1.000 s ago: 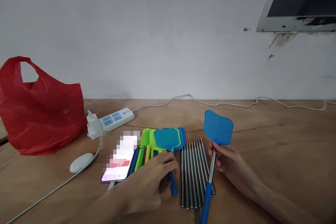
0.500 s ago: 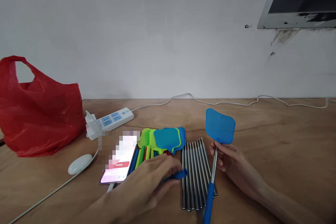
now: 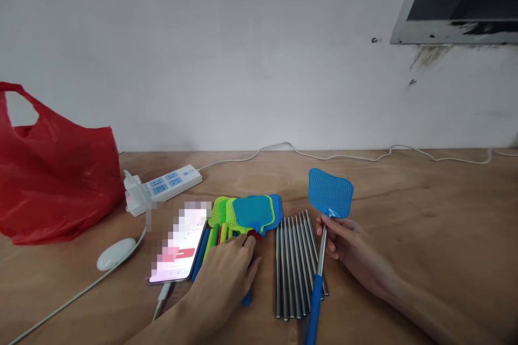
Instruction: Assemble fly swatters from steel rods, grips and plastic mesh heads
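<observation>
My right hand (image 3: 343,234) pinches the fly swatter (image 3: 331,192) just below its blue mesh head, where a metal rod meets it. The swatter's blue handle grip (image 3: 314,304) points down toward the front edge of view. My left hand (image 3: 226,269) is bent over several coloured handle grips (image 3: 214,237), its fingertips hidden. From under that palm shows the end of a blue handle grip (image 3: 247,297). Behind the hand lie stacked swatter heads (image 3: 254,211), green and blue. Between my hands, several metal rods (image 3: 297,267) lie side by side.
A lit phone (image 3: 182,248) with a charging cable lies left of the grips. Farther left are a white power strip (image 3: 174,180), a white mouse-shaped object (image 3: 116,254) and a red plastic bag (image 3: 60,172). A white cord (image 3: 335,157) runs along the wall.
My left hand has moved left with the blue grip, from beside the rods to over the coloured grips; the grip's end now points toward me. My right hand still holds the swatter.
</observation>
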